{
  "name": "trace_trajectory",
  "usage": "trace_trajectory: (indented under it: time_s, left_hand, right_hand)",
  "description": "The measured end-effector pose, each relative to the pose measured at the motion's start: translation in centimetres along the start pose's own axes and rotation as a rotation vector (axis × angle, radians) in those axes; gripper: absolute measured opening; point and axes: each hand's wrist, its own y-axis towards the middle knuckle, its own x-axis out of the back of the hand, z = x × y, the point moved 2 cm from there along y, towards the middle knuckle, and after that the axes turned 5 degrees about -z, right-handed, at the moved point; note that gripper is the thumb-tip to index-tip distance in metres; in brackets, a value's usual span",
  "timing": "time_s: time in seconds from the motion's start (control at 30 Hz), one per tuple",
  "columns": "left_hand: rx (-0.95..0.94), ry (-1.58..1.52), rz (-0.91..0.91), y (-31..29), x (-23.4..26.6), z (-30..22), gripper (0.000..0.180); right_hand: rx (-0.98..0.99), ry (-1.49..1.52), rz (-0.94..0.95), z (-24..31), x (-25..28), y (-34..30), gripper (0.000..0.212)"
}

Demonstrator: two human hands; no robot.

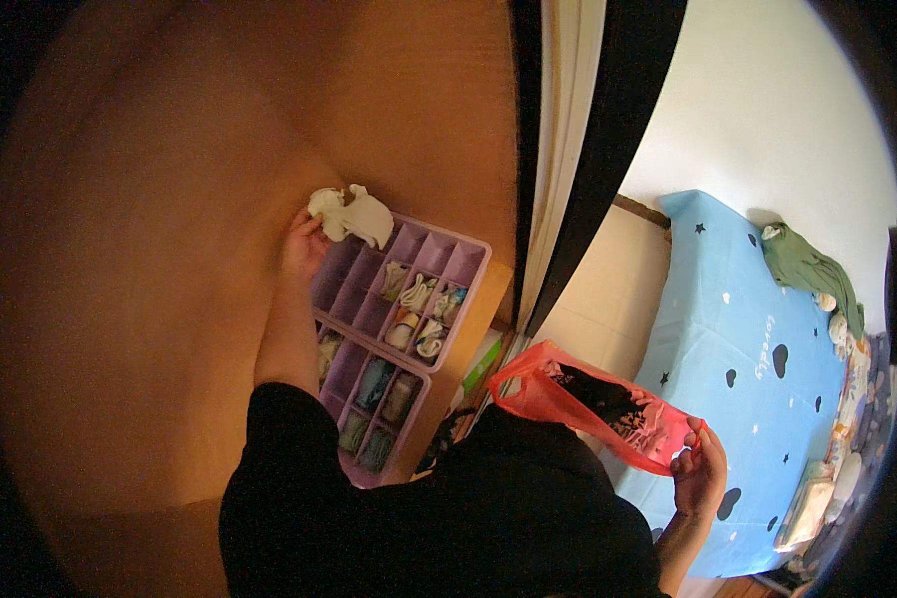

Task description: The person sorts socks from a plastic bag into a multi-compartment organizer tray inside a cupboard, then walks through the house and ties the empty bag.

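Observation:
My left hand [307,244] is closed on a crumpled white cloth garment [361,217], holding it at the far left corner of a purple divided storage box [476,261]. Small rolled cloth pieces [417,293] fill several of that box's compartments, while others are bare. On my right, the fingers of my right hand [701,473] grip the rim of a red plastic bag [528,391]. The bag's mouth gapes, showing dark cloth [590,397] and pink pieces [650,429] inside. The exact kind of the white garment is hard to make out.
A second purple divided box [421,397] with rolled cloth stands nearer me, partly behind my left arm. Brown wood panels [169,199] enclose the left side. A dark-edged sliding door frame [568,130] separates it from a bed with a blue sheet [738,329] and green cloth [812,269].

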Motion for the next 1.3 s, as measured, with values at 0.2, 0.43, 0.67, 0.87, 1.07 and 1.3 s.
trace_trajectory:
  time_s: [0.2,0.43,0.67,0.87,1.07,1.3]
  left_hand:
    - [-0.014,0.056,-0.083,-0.9,-1.0,-1.0,0.030]
    - [-0.461,0.505,-0.367,-0.5,-3.2,-1.8,0.029]
    - [-0.956,1.645,-0.163,0.5,-5.0,0.9,0.034]
    - [-0.502,1.213,-0.158,6.5,2.4,8.8,0.032]
    - [-0.395,1.792,-0.260,1.8,-5.8,2.7,0.033]
    - [-0.228,1.457,-0.191,4.7,-1.4,6.0,0.041]
  right_hand:
    - [-0.028,0.006,0.000,0.2,-0.2,0.1,0.029]
    - [-0.035,0.031,0.010,-0.3,0.9,0.2,0.029]
    - [-0.048,0.040,-0.093,-0.9,1.0,-0.6,0.030]
    - [-0.041,0.030,-0.124,-1.3,1.3,-0.6,0.028]
    - [-0.054,0.068,-0.172,-1.6,1.6,-0.7,0.027]
    - [-0.038,0.053,-0.200,-1.5,1.3,-0.7,0.027]
